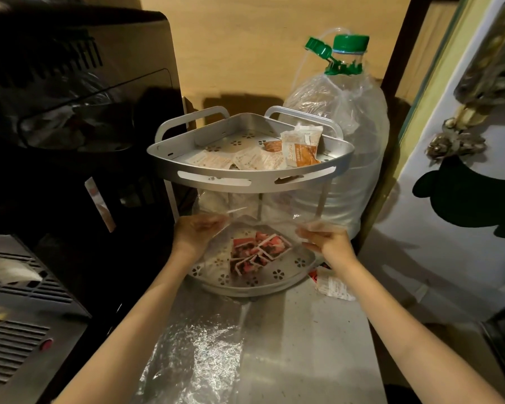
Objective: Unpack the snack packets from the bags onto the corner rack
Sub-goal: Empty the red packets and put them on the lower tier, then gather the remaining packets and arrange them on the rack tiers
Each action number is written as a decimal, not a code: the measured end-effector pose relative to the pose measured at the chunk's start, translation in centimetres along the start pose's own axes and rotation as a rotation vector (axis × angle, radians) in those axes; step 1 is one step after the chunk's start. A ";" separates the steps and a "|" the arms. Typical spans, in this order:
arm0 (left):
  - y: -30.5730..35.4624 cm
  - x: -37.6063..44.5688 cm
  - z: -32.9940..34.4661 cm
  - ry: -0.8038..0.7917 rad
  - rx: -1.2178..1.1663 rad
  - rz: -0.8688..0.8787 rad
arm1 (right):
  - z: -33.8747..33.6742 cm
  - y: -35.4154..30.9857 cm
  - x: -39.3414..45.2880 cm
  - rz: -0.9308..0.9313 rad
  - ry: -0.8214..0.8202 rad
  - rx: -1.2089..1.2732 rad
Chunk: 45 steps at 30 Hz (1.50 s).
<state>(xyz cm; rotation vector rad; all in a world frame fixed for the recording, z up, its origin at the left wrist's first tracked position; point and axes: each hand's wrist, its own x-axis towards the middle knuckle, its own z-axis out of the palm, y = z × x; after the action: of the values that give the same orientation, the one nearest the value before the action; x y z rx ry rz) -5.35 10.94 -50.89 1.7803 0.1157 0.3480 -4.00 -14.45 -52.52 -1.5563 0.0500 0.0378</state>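
Note:
A silver two-tier corner rack (250, 179) stands on a metal counter. Its top shelf holds several white and orange snack packets (299, 147). Several red and white packets (258, 252) lie in a heap on the lower shelf (277, 284). Both hands hold a clear plastic bag (260, 217) stretched in front of the lower shelf. My left hand (197, 230) grips the bag's left edge. My right hand (325, 239) pinches its right edge. The red packets show through the plastic; whether they are inside the bag or loose on the shelf I cannot tell.
A large clear water bottle (344, 135) with a green cap stands behind the rack on the right. A black appliance (76, 112) fills the left side. One white packet (331, 285) lies on the counter right of the rack. Crinkled clear plastic (199, 354) lies on the near counter.

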 end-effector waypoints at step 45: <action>5.7 -4.3 -4.5 -0.114 -0.055 0.208 | -0.5 -5.8 -3.5 -0.130 0.219 -0.015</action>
<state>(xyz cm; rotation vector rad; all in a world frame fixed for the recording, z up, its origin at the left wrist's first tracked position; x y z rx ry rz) -11.33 12.64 -45.25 1.7573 -0.1591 0.3941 -7.14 -15.02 -46.53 -1.5703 0.1213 -0.2361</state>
